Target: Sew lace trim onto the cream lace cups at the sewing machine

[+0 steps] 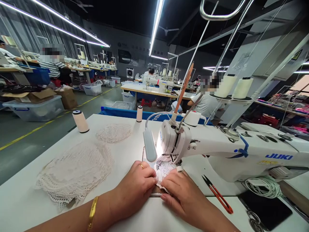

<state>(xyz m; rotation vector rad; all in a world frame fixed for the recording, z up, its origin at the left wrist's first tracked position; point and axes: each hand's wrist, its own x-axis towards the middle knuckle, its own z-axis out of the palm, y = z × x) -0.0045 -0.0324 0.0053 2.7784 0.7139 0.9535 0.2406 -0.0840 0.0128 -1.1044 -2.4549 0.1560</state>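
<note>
A small piece of white lace fabric (163, 168) lies under the needle area of the white JUKI sewing machine (207, 141), lit by its lamp (150, 146). At the lace's left edge, the curled fingers of my left hand (138, 180) pinch it. From the other side my right hand (182, 193) holds the lace down, its fingers bent over the edge and the thumb lower on the table. The needle tip and the fabric beneath my fingertips are hidden. Left of my hands rest a large stack of cream lace pieces (77, 167) and a smaller stack (114, 132).
Orange thread snips (218, 195) and a black flat object (267, 209) lie to the right, near a coiled white cord (263, 186). Thread cones (80, 121) (139, 114) stand at the table's back. Beyond are co-workers (205, 100) at other sewing tables.
</note>
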